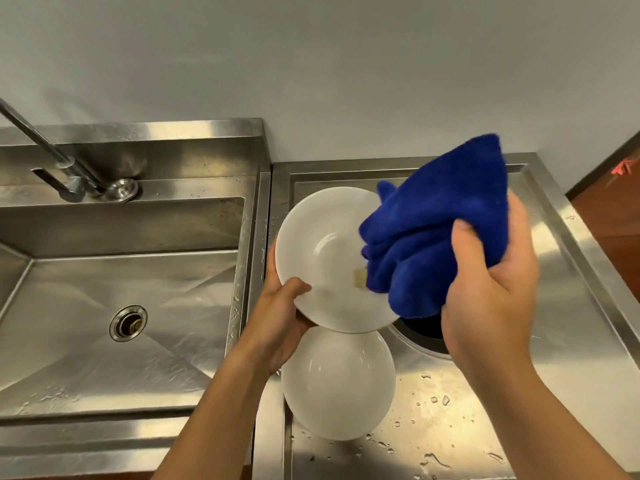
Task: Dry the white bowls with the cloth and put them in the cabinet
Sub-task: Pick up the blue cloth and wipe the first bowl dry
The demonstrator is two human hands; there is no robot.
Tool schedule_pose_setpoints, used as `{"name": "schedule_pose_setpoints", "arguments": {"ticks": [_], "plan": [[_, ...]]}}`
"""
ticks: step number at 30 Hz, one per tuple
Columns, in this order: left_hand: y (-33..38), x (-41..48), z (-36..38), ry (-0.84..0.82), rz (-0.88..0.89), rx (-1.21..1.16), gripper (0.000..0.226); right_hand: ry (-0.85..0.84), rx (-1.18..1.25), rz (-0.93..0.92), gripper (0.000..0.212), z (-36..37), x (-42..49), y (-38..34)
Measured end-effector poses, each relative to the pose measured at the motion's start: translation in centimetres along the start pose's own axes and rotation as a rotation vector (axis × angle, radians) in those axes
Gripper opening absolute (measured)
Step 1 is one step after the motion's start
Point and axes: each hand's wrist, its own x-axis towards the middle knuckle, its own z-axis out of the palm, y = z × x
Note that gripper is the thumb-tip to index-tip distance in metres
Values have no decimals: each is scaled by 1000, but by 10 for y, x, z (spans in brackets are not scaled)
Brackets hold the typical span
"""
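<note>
My left hand (277, 313) grips a white bowl (322, 251) by its lower left rim and holds it tilted above the steel counter, inside facing me. My right hand (491, 282) is closed on a bunched blue cloth (440, 220), which presses against the right side of that bowl and covers part of its rim. A small yellowish tag shows at the cloth's lower left edge. A second white bowl (339, 382) rests on the counter just below the held one, partly hidden by it.
A steel sink (121, 289) with a drain and a faucet (52, 154) lies to the left. The wet steel counter (450, 410) on the right carries water drops and has a round dark opening (426, 330) under the cloth. A wall runs behind.
</note>
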Motion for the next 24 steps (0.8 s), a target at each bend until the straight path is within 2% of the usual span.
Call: {"name": "schedule_pose_setpoints", "arguments": {"ticks": [2, 4, 5, 8, 9, 11, 13, 15, 17, 19, 21, 22, 24], "plan": [[0, -1, 4, 33, -11, -15, 72, -73, -74, -90, 37, 3, -1, -1], [-1, -1, 9, 43, -36, -74, 56, -222, -222, -76, 40, 12, -4, 10], [-2, -2, 13, 39, -50, -102, 51, -296, -357, -40, 44, 18, -6, 21], [-12, -2, 22, -18, -57, -118, 66, -517, -1036, -42, 52, 44, -10, 56], [-15, -2, 24, -29, -56, -112, 66, -553, -1138, -50, 53, 54, -13, 63], [-17, -2, 25, -21, -70, -101, 64, -543, -1082, -48, 52, 69, -13, 70], [-14, -1, 24, 2, -92, -103, 67, -541, -829, -15, 45, 76, -11, 70], [-10, 3, 20, 27, -83, -92, 67, -610, -601, 45, 36, 79, -7, 66], [-5, 6, 15, 49, -78, -76, 67, -747, -513, 137, 27, 78, 0, 58], [1, 9, 10, 54, -113, -61, 74, -913, -537, 203, 22, 69, 10, 50], [6, 10, 5, 74, -106, -41, 74, -1061, -713, 162, 26, 53, 16, 45], [8, 11, 4, 76, -83, -43, 72, -1077, -864, 65, 32, 45, 18, 45], [12, 10, 6, 70, -49, -61, 64, -959, -1128, -148, 38, 35, 22, 43]]}}
